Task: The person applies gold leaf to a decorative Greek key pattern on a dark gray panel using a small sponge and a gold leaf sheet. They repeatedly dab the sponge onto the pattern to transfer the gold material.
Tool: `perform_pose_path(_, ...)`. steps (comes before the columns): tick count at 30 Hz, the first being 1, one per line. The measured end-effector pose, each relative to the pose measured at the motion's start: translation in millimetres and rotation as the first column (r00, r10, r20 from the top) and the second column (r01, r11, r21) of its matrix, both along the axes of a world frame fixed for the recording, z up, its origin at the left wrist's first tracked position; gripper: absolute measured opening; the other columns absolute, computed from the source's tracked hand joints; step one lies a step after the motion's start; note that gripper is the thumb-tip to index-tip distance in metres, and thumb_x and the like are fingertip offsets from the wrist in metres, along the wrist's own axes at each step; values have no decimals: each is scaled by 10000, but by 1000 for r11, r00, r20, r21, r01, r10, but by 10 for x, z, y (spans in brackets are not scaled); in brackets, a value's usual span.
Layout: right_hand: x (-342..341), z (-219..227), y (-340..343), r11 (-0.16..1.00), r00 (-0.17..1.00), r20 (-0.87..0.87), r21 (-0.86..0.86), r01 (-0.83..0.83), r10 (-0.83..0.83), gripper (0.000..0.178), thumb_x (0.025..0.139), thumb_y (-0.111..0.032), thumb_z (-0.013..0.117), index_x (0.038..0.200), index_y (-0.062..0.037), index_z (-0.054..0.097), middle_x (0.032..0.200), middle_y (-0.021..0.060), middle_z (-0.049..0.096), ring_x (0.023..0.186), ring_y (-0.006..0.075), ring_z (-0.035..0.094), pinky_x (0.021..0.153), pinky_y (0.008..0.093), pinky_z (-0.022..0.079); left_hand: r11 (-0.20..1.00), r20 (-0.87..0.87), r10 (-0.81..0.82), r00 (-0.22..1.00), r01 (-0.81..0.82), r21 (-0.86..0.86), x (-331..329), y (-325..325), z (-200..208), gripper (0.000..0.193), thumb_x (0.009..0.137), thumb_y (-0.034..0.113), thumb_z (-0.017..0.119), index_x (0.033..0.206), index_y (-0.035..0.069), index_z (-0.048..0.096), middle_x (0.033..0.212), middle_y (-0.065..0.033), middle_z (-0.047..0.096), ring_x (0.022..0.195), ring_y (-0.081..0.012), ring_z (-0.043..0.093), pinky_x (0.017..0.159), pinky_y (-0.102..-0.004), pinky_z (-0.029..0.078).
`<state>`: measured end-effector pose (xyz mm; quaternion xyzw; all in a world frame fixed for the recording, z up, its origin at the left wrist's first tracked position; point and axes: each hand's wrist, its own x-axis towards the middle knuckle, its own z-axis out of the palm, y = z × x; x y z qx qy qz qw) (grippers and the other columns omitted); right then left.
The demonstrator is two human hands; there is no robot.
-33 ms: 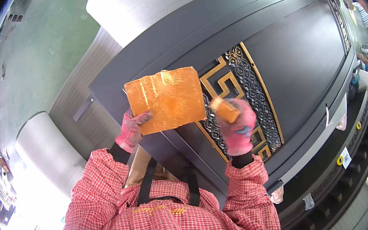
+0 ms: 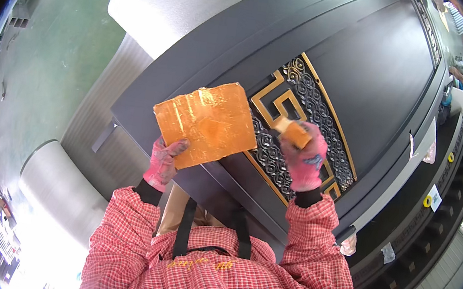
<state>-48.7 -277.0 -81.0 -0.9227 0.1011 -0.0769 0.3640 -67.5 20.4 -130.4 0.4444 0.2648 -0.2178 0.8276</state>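
Observation:
My left hand (image 2: pixel 164 162), in a pink glove, grips the lower left edge of a flat board (image 2: pixel 206 127) smeared with shiny gold, thumb on top. In my right hand (image 2: pixel 306 159), also pink-gloved, is a small gold-orange block (image 2: pixel 296 134) with a pale end; blur hides whether it is a sponge or a brush. It is over the ornamental band (image 2: pixel 320 100) of a dark grey door panel (image 2: pixel 368 63). That band has dark scrollwork, gold key-pattern bars and gold edging. The board is tilted above the panel's near left part.
Rolls of pale foam sheet (image 2: pixel 64 187) lie at the left, with another white roll (image 2: pixel 162 3) farther back. A long dark slotted piece (image 2: pixel 402 258) runs along the right, with a yellow ring (image 2: pixel 427 201) on it. Green floor (image 2: pixel 65 37) shows at far left.
My right hand has moved slightly right and away from me with the block. The gold board has shifted a little left in my left hand.

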Motion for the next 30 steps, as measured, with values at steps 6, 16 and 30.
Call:
perform_pose_path(6, 75, -281, -264, 940, 976, -28, -263, -218, 218, 353, 575, -89, 757, 904, -93, 629, 878, 77, 642, 798, 285, 628, 720, 366, 502, 999, -38, 33, 999, -35, -39, -30, 68, -68, 346, 815, 27, 650, 1144, 20, 543, 1036, -69, 629, 915, -182, 630, 820, -354, 522)
perform_pose_path(16, 181, -254, -381, 970, 999, -8, -237, -47, 47, 336, 571, -77, 749, 892, -72, 648, 867, 112, 656, 786, 290, 644, 716, 356, 517, 999, -42, 40, 998, -41, -18, -19, 44, -30, 369, 807, 51, 683, 1147, 20, 542, 1055, -66, 624, 931, -173, 626, 816, -351, 528)
perform_pose_path(30, 216, -296, -406, 964, 984, -115, -213, -159, 137, 360, 557, -109, 773, 893, -121, 643, 899, 66, 651, 845, 286, 619, 783, 383, 471, 1000, -15, 16, 1000, -16, 1, -34, 33, -61, 356, 819, 108, 692, 1129, 7, 549, 1029, -65, 631, 930, -174, 629, 825, -348, 525)
